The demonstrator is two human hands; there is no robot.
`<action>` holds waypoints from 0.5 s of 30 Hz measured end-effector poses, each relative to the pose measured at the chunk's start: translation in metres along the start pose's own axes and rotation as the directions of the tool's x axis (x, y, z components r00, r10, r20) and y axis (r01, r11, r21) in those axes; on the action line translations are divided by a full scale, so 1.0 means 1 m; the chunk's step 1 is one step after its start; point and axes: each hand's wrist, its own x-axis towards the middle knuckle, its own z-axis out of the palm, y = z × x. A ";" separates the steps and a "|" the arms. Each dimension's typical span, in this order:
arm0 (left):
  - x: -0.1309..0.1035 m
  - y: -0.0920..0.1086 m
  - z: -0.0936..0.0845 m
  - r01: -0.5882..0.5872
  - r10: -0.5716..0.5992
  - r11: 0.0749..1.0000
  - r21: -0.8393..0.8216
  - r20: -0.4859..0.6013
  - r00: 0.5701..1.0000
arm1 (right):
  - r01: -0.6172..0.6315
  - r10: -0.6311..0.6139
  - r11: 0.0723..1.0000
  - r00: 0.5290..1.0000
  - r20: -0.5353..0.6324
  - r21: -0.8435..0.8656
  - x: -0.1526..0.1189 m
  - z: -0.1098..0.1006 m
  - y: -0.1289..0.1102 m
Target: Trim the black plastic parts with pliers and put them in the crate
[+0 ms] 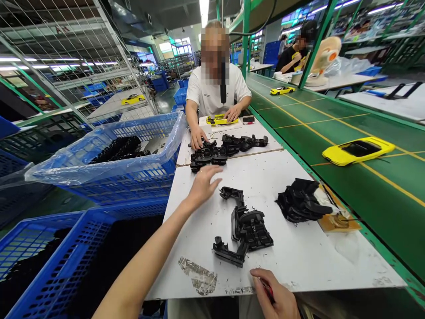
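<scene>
- The middle cluster of black plastic parts [254, 228] lies on the white tabletop [195, 226], between the left and right hands, with a curved black piece [232, 193] at its far side and another curved piece [229, 256] at its near side.
- As far as can be judged, work is partway: these parts lie in loose groups, none fitted into a yellow shell. How many are trimmed or finished, I cannot tell.
- The left hand [202, 185] is spread, thumb apart from the fingers, holding nothing visible. It is beside the far row of black parts [208, 158]; contact is unclear.
- The right hand [279, 297], at the near table edge, is curled, pinching a small red tool [268, 290], mostly hidden.
- To the right sits a heaped pile of black parts [300, 201], beside a yellowish block [341, 223].
- Across the table, a person [215, 79] has 1 hand at black parts and 1 on a yellow shell [222, 119].
- On the green belt [299, 115], 2 yellow toy cars, 1 near [358, 150] and 1 far [282, 90], look more complete.
- Blue crates [133, 190] on the left hold black items.
</scene>
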 end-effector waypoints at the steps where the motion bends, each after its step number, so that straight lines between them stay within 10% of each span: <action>1: -0.018 0.014 -0.003 0.000 0.000 0.997 -0.079 0.002 1.000 | 0.025 -0.025 1.000 1.000 0.000 0.012 0.000 -0.001 0.001; 9: -0.158 0.066 -0.007 0.254 -0.154 0.921 -0.294 0.324 0.933 | 0.211 -0.211 0.977 0.977 -0.016 0.010 0.003 -0.004 0.004; 15: -0.191 0.084 -0.007 0.241 -0.178 0.924 -0.296 0.224 0.958 | 0.163 -0.163 0.987 0.986 0.027 0.003 0.003 -0.009 -0.003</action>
